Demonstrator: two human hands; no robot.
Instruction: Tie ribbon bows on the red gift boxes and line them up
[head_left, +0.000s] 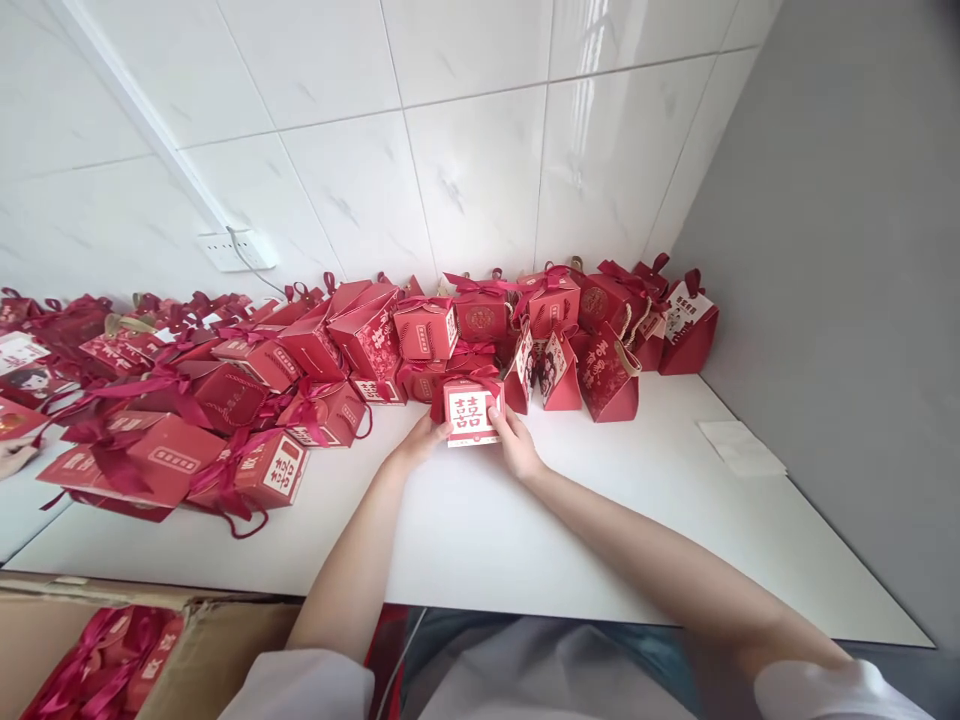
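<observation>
A small red gift box (470,412) with a white label and a red ribbon sits on the white table (480,530), in front of a row of similar boxes. My left hand (421,440) grips its left side and my right hand (514,440) grips its right side, fingers closed against the box. Both arms reach forward from the table's near edge.
Several red ribboned gift boxes (225,400) are heaped along the tiled wall from the left to the right corner (675,330). A white paper sheet (741,447) lies at the right by the grey wall. A cardboard carton (112,650) with more boxes stands at lower left.
</observation>
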